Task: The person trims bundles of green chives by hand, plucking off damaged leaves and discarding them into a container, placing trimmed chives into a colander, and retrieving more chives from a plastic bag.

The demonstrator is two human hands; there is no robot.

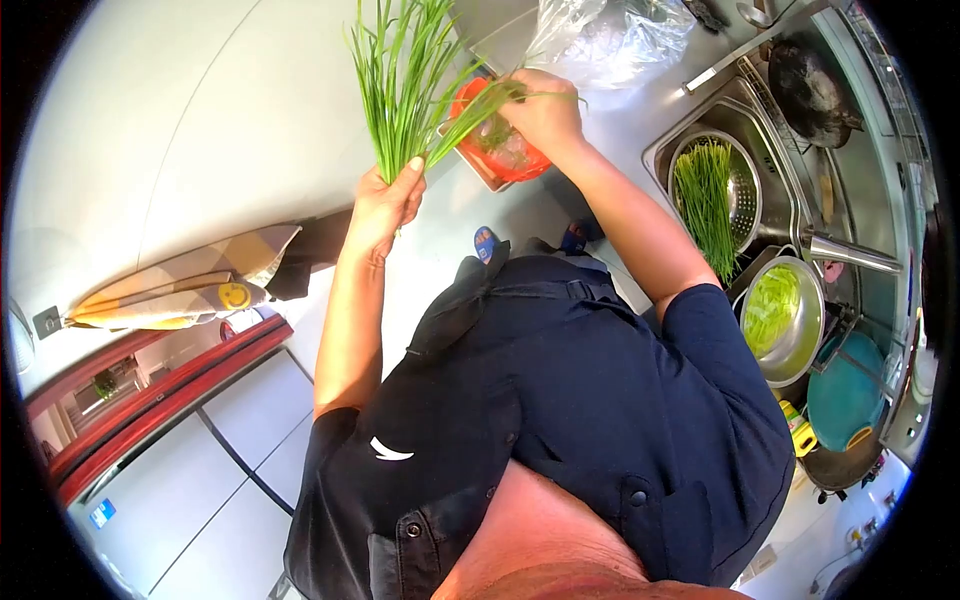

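In the head view, my left hand (390,205) is closed around the lower ends of a bunch of green chives (400,95), whose long leaves fan upward. My right hand (548,108) pinches some thin leaves at the side of the bunch, with its fingertips partly hidden. Below the right hand stands a bin with an orange-red bag lining (535,168). Pale and greenish scraps lie inside it.
At the right, a sink (660,150) holds a metal colander (745,200) with more chives (707,195). Near it are a steel bowl (812,300) of light green leaves, a teal round item (845,390) and a dark wok (808,95). A clear plastic bag (620,45) lies at the top.
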